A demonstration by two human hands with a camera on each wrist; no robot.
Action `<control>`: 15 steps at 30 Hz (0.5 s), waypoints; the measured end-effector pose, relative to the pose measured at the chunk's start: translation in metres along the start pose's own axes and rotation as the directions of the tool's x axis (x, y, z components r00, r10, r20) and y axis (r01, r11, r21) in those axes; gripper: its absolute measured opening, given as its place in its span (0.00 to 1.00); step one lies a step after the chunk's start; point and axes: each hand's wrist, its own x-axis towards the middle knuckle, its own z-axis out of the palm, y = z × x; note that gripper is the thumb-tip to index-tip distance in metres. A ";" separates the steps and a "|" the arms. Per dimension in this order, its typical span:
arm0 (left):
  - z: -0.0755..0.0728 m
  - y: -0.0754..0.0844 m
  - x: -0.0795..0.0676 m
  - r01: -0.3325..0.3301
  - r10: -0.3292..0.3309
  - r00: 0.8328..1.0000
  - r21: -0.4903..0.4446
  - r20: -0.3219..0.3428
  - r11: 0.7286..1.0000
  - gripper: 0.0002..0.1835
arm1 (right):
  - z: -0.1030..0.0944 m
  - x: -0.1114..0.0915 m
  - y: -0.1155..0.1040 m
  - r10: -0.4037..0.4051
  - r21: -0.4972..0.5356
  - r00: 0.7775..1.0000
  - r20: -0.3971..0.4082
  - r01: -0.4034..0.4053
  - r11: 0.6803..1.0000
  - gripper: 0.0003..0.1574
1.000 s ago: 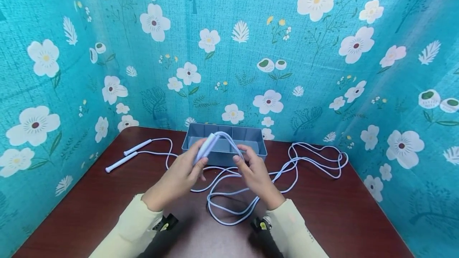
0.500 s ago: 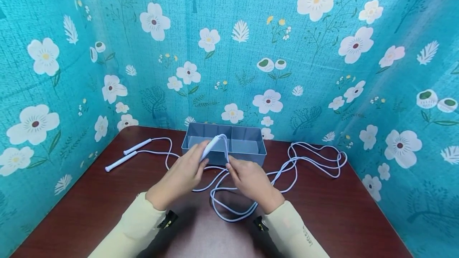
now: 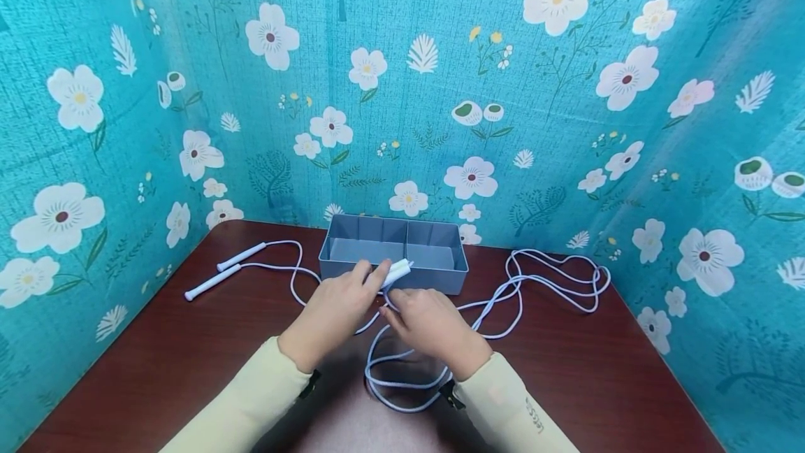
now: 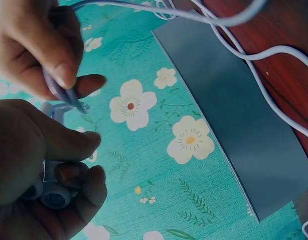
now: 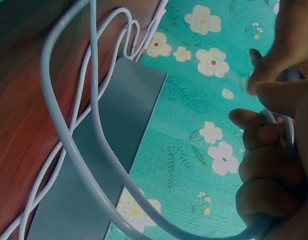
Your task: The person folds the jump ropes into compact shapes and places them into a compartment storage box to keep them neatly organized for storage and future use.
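My left hand (image 3: 333, 310) grips the two white handles (image 3: 397, 272) of a pale lilac jump rope side by side, just in front of a grey box. Their round butt ends (image 4: 56, 196) poke out between the fingers in the left wrist view. Close against it, my right hand (image 3: 434, 324) holds the doubled rope (image 5: 68, 135) of the same jump rope near where it leaves the handles; curled fingers hide part of it. Loops of rope (image 3: 402, 409) show below the right hand. Another jump rope's two handles (image 3: 242, 257) lie at the table's left.
The grey box (image 3: 446, 283), with a divider between two compartments, stands at the back of the dark red wooden table (image 3: 207, 362). More lilac rope (image 3: 560, 291) lies in loops at the right. A turquoise flowered curtain (image 3: 402, 89) encloses the table.
My hands have come closer together and a little lower. The handles have tipped over toward the right, and my right hand has moved left with the rope up to the handles.
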 end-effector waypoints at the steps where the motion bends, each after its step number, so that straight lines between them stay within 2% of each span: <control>1: 0.001 0.001 0.000 -0.005 0.005 1.000 0.009 0.003 1.000 0.34 | -0.001 0.000 -0.001 -0.001 0.010 1.000 0.004 0.001 1.000 0.12; 6: 0.005 0.003 -0.002 -0.019 0.018 0.999 0.039 0.028 0.999 0.33 | -0.002 0.000 -0.004 0.000 0.037 1.000 0.021 -0.001 0.999 0.12; 15: 0.006 0.003 -0.003 -0.003 0.002 1.000 0.071 0.012 0.997 0.28 | -0.005 0.000 -0.010 -0.038 0.087 0.999 0.004 0.037 0.996 0.15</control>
